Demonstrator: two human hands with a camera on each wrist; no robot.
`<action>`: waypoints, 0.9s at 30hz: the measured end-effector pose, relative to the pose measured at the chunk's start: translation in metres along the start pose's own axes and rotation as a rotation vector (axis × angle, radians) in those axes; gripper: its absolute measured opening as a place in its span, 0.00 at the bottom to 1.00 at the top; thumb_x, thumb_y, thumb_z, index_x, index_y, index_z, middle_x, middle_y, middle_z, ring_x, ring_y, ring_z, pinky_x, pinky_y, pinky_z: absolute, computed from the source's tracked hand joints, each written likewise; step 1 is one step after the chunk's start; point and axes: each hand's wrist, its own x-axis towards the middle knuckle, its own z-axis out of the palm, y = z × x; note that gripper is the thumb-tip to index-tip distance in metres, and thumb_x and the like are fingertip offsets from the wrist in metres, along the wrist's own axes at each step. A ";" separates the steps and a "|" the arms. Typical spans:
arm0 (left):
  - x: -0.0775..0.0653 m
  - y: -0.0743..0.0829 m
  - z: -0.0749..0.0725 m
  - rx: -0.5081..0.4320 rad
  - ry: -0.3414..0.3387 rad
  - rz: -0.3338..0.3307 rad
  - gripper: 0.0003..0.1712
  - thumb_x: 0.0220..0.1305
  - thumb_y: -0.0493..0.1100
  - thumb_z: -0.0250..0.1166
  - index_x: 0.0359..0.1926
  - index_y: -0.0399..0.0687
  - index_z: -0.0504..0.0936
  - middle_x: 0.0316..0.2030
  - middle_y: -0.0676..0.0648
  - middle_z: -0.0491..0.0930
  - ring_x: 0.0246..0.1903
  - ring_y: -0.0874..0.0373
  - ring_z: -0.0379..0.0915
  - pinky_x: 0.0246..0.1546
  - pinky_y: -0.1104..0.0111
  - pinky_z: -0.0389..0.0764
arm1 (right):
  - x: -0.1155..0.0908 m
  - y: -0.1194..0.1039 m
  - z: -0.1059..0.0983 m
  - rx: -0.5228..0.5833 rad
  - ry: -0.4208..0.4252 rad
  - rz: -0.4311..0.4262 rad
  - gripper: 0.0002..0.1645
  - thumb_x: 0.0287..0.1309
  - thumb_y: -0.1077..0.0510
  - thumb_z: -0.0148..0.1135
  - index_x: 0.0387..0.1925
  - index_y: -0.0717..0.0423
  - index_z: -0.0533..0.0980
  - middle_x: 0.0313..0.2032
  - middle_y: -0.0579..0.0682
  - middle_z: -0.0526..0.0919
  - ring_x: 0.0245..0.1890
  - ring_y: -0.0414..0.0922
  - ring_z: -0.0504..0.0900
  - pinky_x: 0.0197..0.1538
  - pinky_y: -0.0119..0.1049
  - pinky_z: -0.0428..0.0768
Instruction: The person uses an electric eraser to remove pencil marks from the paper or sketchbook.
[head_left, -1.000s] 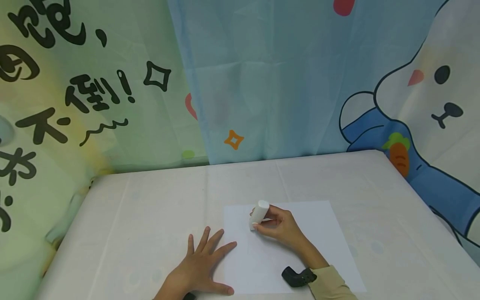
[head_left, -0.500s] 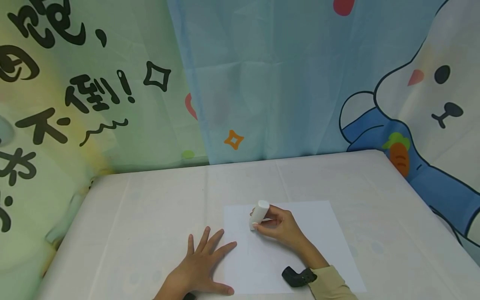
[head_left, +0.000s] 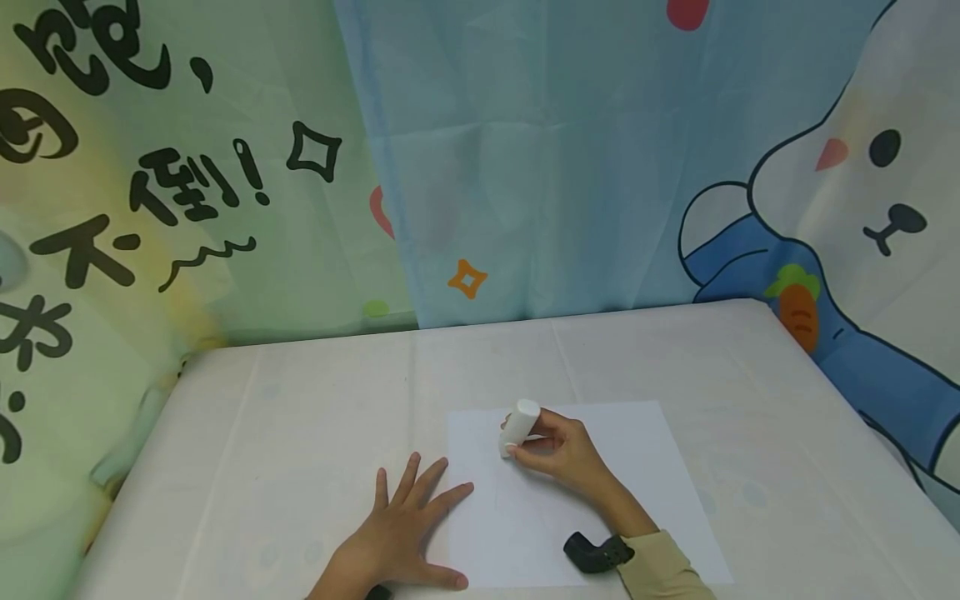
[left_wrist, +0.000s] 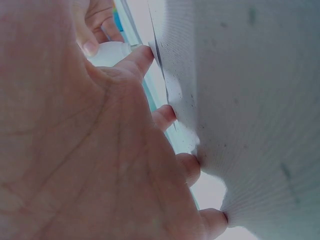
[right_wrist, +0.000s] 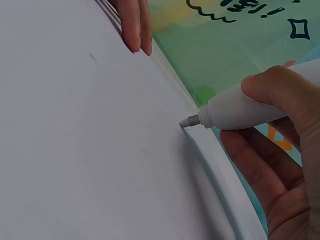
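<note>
From my end I'm guessing the chunky white pen [head_left: 520,427], tip [right_wrist: 191,121] on the paper [head_left: 540,529], is light, stiff, kinda slick, so I'd pinch its barrel [right_wrist: 232,110] like the right hand [head_left: 561,452] does, left hand [head_left: 407,537] spread wide.

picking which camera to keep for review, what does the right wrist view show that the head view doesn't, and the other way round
Right wrist only: the grey tip of the white pen.

Head only: the printed cartoon animal, the sleeve, the black wrist device and the left hand with all its fingers spread.

Both: the pen held in the right hand, the paper, some left fingers, and part of the lettered backdrop.
</note>
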 end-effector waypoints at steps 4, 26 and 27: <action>0.000 0.000 0.000 0.004 0.002 0.002 0.57 0.42 0.74 0.70 0.72 0.66 0.60 0.75 0.43 0.52 0.74 0.34 0.36 0.62 0.28 0.42 | 0.000 0.000 0.001 -0.006 0.007 0.004 0.24 0.44 0.77 0.69 0.46 0.76 0.76 0.41 0.69 0.83 0.41 0.32 0.83 0.39 0.40 0.85; 0.000 0.000 -0.001 0.018 -0.010 -0.008 0.57 0.42 0.75 0.69 0.73 0.67 0.60 0.75 0.44 0.52 0.74 0.35 0.36 0.63 0.29 0.42 | 0.000 0.000 0.001 -0.033 0.046 -0.010 0.23 0.43 0.78 0.69 0.45 0.75 0.76 0.40 0.69 0.83 0.41 0.31 0.82 0.40 0.33 0.84; 0.000 0.000 -0.001 0.019 -0.009 -0.008 0.57 0.42 0.75 0.69 0.72 0.67 0.60 0.74 0.44 0.52 0.74 0.35 0.36 0.63 0.29 0.42 | 0.000 0.000 0.001 -0.032 0.045 -0.009 0.23 0.43 0.78 0.69 0.45 0.75 0.76 0.40 0.69 0.83 0.42 0.31 0.82 0.40 0.33 0.84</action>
